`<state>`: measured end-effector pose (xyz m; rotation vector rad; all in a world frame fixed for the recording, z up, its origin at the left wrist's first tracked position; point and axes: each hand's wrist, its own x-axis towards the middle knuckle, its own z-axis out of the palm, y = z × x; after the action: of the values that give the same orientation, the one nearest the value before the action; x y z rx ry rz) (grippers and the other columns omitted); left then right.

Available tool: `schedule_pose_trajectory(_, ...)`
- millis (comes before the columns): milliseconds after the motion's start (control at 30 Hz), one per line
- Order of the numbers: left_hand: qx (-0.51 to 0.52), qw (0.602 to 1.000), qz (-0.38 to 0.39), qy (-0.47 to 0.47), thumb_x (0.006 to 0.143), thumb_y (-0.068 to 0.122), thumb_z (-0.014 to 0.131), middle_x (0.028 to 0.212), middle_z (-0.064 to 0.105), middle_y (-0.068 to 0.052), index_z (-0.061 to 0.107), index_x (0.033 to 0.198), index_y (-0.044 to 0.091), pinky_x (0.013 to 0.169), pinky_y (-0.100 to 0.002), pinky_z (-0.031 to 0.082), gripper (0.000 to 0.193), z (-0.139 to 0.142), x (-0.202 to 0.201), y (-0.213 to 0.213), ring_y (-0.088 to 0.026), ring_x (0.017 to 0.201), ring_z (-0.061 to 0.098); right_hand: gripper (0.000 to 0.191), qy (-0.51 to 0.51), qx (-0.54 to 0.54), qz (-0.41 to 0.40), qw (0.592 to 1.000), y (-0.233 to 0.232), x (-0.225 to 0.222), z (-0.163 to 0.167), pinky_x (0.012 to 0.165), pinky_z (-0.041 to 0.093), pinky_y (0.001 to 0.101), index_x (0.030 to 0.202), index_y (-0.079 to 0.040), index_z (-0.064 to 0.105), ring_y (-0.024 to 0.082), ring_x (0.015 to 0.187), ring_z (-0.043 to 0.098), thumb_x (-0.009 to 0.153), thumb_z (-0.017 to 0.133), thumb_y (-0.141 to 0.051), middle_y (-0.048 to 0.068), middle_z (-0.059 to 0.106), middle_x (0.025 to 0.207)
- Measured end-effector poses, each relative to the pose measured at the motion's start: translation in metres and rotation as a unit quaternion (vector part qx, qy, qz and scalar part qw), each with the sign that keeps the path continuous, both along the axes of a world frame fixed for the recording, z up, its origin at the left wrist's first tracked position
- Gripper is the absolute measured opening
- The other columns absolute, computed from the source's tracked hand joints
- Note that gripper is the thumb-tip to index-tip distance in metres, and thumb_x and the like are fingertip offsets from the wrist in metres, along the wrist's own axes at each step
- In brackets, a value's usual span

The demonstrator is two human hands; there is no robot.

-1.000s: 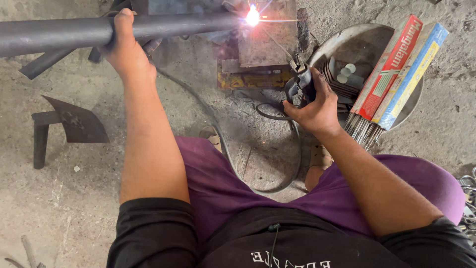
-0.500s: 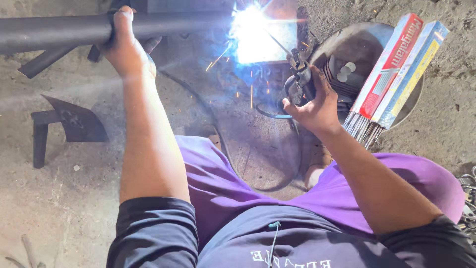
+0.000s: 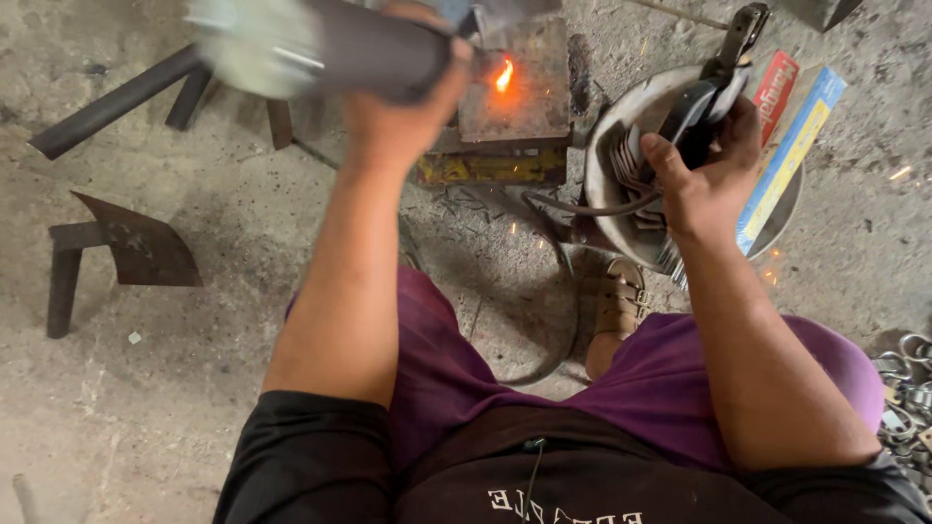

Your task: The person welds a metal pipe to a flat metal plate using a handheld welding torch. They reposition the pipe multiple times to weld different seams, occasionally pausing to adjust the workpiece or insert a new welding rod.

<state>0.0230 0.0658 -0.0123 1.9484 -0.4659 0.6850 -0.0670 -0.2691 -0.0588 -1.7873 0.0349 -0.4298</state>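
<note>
Left hand (image 3: 403, 116) is wrapped tight around a dark grey round metal pipe (image 3: 330, 49), which is blurred and runs off toward the upper left, its near end beside a glowing orange hot spot (image 3: 504, 76) on a rusty flat steel block (image 3: 515, 82). Pipe looks thick, matte, heavy, no paint visible; far end washed out by blur. Risk, as a judgement: bare skin sits close to fresh hot metal, so a slip of the pipe could bring fingers onto the glow or drop the piece on the sandalled foot (image 3: 614, 306) below. Sparks are scattered on the concrete floor (image 3: 194, 388). Right hand (image 3: 704, 184) is closed around a black welding electrode holder (image 3: 704, 92), held over a round metal basin (image 3: 621, 155) with red and blue electrode boxes (image 3: 791, 146). Its cable (image 3: 563, 281) loops near the legs and could snag or touch the hot work.
</note>
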Motion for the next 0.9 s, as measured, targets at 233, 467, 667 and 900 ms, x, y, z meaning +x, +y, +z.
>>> schedule_pose_trajectory(233,0.125,0.976,-0.175,-0.021,0.075,0.019,0.088,0.104,0.076,-0.002,0.071,0.104,0.017,0.090,-0.038,0.061,0.034,0.018,-0.037,-0.056,-0.022,0.103,0.073,0.077,-0.040,-0.234,0.000,0.971,-0.021,-0.014,0.039,0.094,0.059,0.0302,0.144,0.007,0.051,0.020,0.109,0.068,0.088,0.098,-0.019,0.012,0.061,0.127)
schedule_pose_trajectory(467,0.311,0.911,-0.269,-0.039,0.090,0.016,0.074,0.120,0.074,-0.001,0.072,0.107,0.022,0.100,-0.043,0.056,0.019,-0.020,-0.093,-0.076,-0.026,0.118,0.068,0.079,0.018,-0.191,0.001,0.981,-0.008,-0.023,0.054,0.080,0.058,0.0283,0.145,0.002,0.054,0.012,0.091,0.068,0.080,0.095,-0.017,0.008,0.067,0.118)
schedule_pose_trajectory(667,0.394,0.868,-0.297,-0.045,0.093,0.024,0.061,0.118,0.071,0.003,0.071,0.102,0.021,0.111,-0.055,0.048,0.014,-0.039,-0.114,-0.068,-0.023,0.126,0.061,0.080,-0.049,-0.292,0.015,0.955,0.002,-0.017,0.049,0.084,0.062,0.0307,0.142,0.003,0.058,0.018,0.100,0.070,0.077,0.099,-0.019,0.013,0.064,0.119)
schedule_pose_trajectory(900,0.411,0.853,-0.319,-0.047,0.095,0.026,0.057,0.115,0.070,0.006,0.068,0.101,0.023,0.109,-0.060,0.047,0.013,-0.049,-0.115,-0.072,-0.025,0.129,0.059,0.087,-0.055,-0.357,0.038,0.932,0.025,-0.015,0.042,0.095,0.060,0.0356,0.143,0.001,0.061,0.028,0.108,0.072,0.069,0.100,-0.022,0.018,0.065,0.123)
